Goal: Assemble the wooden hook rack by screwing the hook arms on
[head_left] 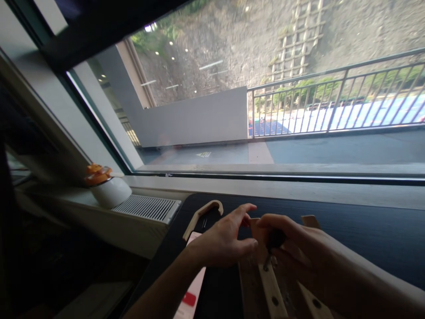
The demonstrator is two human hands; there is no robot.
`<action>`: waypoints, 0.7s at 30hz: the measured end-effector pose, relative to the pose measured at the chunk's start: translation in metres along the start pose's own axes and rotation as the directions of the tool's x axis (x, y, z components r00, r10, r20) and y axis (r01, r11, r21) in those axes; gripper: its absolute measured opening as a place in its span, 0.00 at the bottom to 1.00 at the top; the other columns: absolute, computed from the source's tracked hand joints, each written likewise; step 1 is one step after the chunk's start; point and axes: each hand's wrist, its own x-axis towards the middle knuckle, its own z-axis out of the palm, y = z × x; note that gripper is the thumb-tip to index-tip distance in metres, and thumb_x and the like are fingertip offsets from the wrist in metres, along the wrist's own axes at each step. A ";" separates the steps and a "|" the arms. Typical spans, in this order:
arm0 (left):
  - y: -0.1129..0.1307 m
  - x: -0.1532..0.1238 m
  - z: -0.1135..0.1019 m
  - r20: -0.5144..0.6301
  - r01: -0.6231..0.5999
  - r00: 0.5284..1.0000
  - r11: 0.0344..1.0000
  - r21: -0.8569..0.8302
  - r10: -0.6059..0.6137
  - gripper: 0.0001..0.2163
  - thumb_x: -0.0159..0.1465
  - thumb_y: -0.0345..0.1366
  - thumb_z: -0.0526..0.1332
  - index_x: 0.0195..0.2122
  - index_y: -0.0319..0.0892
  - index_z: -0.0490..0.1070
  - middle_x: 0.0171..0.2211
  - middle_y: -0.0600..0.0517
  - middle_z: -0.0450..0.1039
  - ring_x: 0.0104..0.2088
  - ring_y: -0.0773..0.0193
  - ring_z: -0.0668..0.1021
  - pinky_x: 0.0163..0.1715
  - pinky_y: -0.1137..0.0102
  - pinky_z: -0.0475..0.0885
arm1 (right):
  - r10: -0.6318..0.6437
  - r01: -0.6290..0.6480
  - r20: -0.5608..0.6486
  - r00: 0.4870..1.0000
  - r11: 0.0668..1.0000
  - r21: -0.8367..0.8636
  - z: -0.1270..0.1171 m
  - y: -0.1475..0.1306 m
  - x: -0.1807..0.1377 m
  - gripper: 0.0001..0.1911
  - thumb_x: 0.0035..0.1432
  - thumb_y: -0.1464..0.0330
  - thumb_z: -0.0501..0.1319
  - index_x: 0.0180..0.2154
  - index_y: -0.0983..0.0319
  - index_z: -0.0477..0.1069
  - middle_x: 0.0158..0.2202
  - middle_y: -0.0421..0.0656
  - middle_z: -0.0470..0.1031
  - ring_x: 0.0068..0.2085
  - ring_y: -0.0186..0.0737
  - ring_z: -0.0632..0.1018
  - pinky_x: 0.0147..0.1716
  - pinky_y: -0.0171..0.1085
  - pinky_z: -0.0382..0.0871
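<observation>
Right forearm (368, 274) hogs the lower right, right hand (295, 241) pinching a dark tool (275, 239) over a wooden strip (269, 280), bottom centre, long axis running up-frame, tipped slightly left. Left hand's (229, 239) fingers gape; can't tell if they're touching it. That arm partly blocks a phone (191, 299). Black table (365, 230), bright window (265, 124).

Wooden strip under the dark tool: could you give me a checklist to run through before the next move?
1. Right hand holds the dark tool: ok.
2. Tool points down at the wooden strip: ok.
3. Tip properly seated: cannot tell, too small and dim.
4. Left hand steadying the strip: cannot tell; thumb and forefinger are spread, contact unclear.
5. Curved wooden piece clear of the tool: ok, it lies apart, near the phone.
</observation>
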 end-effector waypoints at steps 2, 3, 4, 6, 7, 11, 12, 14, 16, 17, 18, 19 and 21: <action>0.001 -0.002 -0.001 -0.009 -0.058 0.998 0.998 0.017 0.058 0.28 0.63 0.38 0.63 0.65 0.48 0.62 0.61 0.50 0.69 0.60 0.57 0.72 0.60 0.65 0.67 | -0.056 0.053 -0.065 0.996 0.998 -0.039 0.000 0.002 -0.003 0.24 0.65 0.76 0.53 0.60 0.52 0.63 0.49 0.44 0.80 0.44 0.40 0.82 0.42 0.35 0.77; 0.001 -0.002 -0.002 -0.004 -0.080 0.997 0.997 0.023 0.080 0.27 0.63 0.38 0.63 0.64 0.48 0.64 0.61 0.51 0.69 0.60 0.58 0.72 0.60 0.65 0.67 | -0.081 0.075 -0.100 0.992 0.995 -0.059 0.000 0.002 -0.004 0.26 0.65 0.76 0.52 0.61 0.51 0.62 0.51 0.44 0.79 0.46 0.40 0.82 0.42 0.35 0.77; 0.001 -0.002 -0.002 -0.001 -0.095 0.995 0.995 0.032 0.095 0.26 0.64 0.38 0.62 0.63 0.48 0.65 0.60 0.51 0.70 0.59 0.59 0.73 0.60 0.65 0.67 | -0.099 0.090 -0.134 0.986 0.993 -0.075 0.000 0.002 -0.004 0.28 0.64 0.77 0.52 0.62 0.50 0.61 0.51 0.44 0.79 0.46 0.41 0.82 0.42 0.35 0.78; 0.001 -0.001 -0.002 0.009 -0.105 0.994 0.993 0.054 0.104 0.25 0.64 0.37 0.62 0.63 0.48 0.65 0.59 0.51 0.71 0.58 0.59 0.74 0.60 0.65 0.68 | -0.105 0.090 -0.187 0.977 0.992 -0.087 0.000 0.001 -0.003 0.26 0.64 0.76 0.53 0.61 0.50 0.62 0.48 0.43 0.81 0.42 0.40 0.84 0.37 0.32 0.78; 0.001 -0.001 -0.003 0.014 -0.105 0.994 0.992 0.062 0.105 0.26 0.64 0.36 0.62 0.64 0.48 0.65 0.59 0.50 0.71 0.58 0.60 0.74 0.60 0.65 0.68 | -0.100 0.085 -0.201 0.974 0.993 -0.086 0.000 0.000 -0.002 0.25 0.64 0.76 0.54 0.59 0.50 0.63 0.45 0.42 0.82 0.39 0.39 0.84 0.34 0.31 0.78; 0.001 -0.002 -0.005 0.064 -0.102 0.993 0.991 0.085 0.097 0.26 0.63 0.35 0.63 0.63 0.46 0.65 0.58 0.49 0.71 0.57 0.59 0.74 0.60 0.64 0.68 | -0.108 0.087 -0.211 0.971 0.991 -0.106 0.002 0.000 0.002 0.19 0.64 0.75 0.56 0.53 0.50 0.67 0.39 0.37 0.83 0.35 0.36 0.84 0.33 0.30 0.77; 0.002 -0.002 -0.006 0.074 -0.105 0.992 0.990 0.095 0.098 0.25 0.63 0.35 0.63 0.62 0.46 0.67 0.58 0.49 0.71 0.57 0.58 0.74 0.60 0.64 0.68 | -0.117 0.097 -0.196 0.974 0.989 -0.108 0.002 0.001 0.002 0.19 0.65 0.75 0.56 0.53 0.50 0.66 0.40 0.37 0.83 0.35 0.36 0.84 0.33 0.29 0.77; 0.002 -0.001 -0.008 0.098 -0.126 0.988 0.986 0.107 0.116 0.21 0.63 0.34 0.63 0.58 0.45 0.70 0.56 0.49 0.71 0.56 0.58 0.75 0.60 0.64 0.67 | -0.135 0.120 -0.169 0.976 0.988 -0.094 0.001 0.003 0.002 0.19 0.66 0.75 0.55 0.55 0.50 0.65 0.44 0.39 0.81 0.38 0.35 0.84 0.34 0.29 0.77; 0.002 0.000 -0.008 0.135 -0.175 0.977 0.981 0.086 0.163 0.18 0.63 0.31 0.62 0.55 0.45 0.73 0.56 0.50 0.71 0.57 0.59 0.74 0.60 0.66 0.67 | -0.157 0.144 -0.156 0.975 0.985 -0.094 0.000 0.004 0.001 0.20 0.68 0.75 0.53 0.57 0.50 0.64 0.46 0.41 0.80 0.41 0.35 0.83 0.36 0.29 0.77; 0.002 0.000 -0.008 0.155 -0.202 0.969 0.977 0.067 0.190 0.18 0.63 0.29 0.62 0.54 0.45 0.73 0.56 0.50 0.71 0.57 0.60 0.74 0.60 0.67 0.67 | -0.176 0.160 -0.158 0.972 0.981 -0.112 -0.001 0.004 0.001 0.21 0.68 0.76 0.52 0.57 0.51 0.63 0.47 0.42 0.79 0.42 0.36 0.83 0.37 0.30 0.77; 0.002 0.001 -0.007 0.173 -0.221 0.962 0.974 0.048 0.210 0.18 0.63 0.28 0.62 0.54 0.45 0.73 0.56 0.51 0.71 0.57 0.60 0.74 0.60 0.68 0.67 | -0.197 0.176 -0.162 0.967 0.975 -0.135 -0.002 0.004 0.001 0.21 0.68 0.76 0.52 0.58 0.51 0.63 0.48 0.43 0.79 0.42 0.36 0.83 0.38 0.30 0.77; 0.002 0.001 -0.007 0.185 -0.231 0.957 0.972 0.032 0.222 0.18 0.63 0.28 0.62 0.55 0.45 0.73 0.57 0.51 0.71 0.58 0.59 0.74 0.60 0.68 0.67 | -0.214 0.188 -0.166 0.962 0.969 -0.160 -0.003 0.003 0.001 0.21 0.68 0.76 0.52 0.58 0.51 0.63 0.48 0.43 0.79 0.42 0.36 0.83 0.38 0.30 0.77; 0.002 0.002 -0.006 0.197 -0.231 0.955 0.973 0.021 0.222 0.18 0.63 0.28 0.63 0.55 0.45 0.72 0.57 0.51 0.71 0.57 0.58 0.74 0.59 0.67 0.68 | -0.232 0.200 -0.169 0.958 0.962 -0.188 -0.006 0.002 0.002 0.21 0.68 0.76 0.52 0.58 0.51 0.64 0.47 0.42 0.79 0.41 0.35 0.83 0.37 0.30 0.77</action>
